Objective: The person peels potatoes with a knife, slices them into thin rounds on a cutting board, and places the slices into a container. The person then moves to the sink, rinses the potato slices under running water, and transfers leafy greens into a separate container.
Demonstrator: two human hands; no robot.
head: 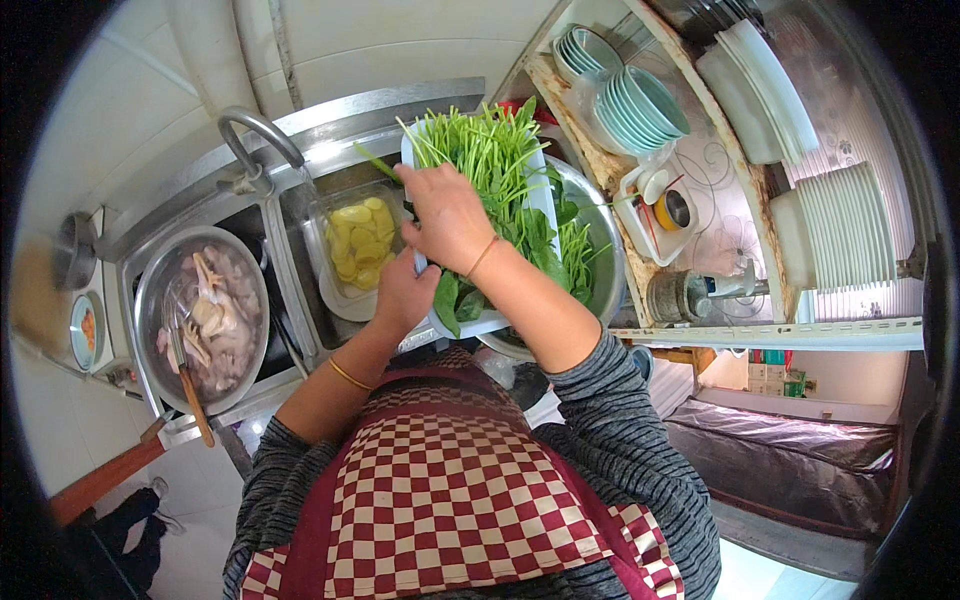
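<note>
My right hand [448, 214] is over the left side of a pale plastic tray [541, 187] heaped with leafy greens [491, 161]. A green stem [375, 161] sticks out beyond its fingertips. My left hand [405, 295] is at the tray's near left edge, thumb and fingers close to something small and pale blue; whether it grips the tray's rim or another thing I cannot tell. Left of my hands, a clear container of sliced yellow vegetable [361, 244] stands in the sink. The tray rests over a large metal bowl [604, 232] that also holds greens.
A metal basin [150, 319] with raw poultry in water, and a wooden-handled tool [191, 397] on its rim, is at the left. A curved faucet [259, 124] stands behind the sinks. Rusty shelves at the right hold stacked bowls [637, 109] and plates [847, 225]. Another person's legs [135, 525] show lower left.
</note>
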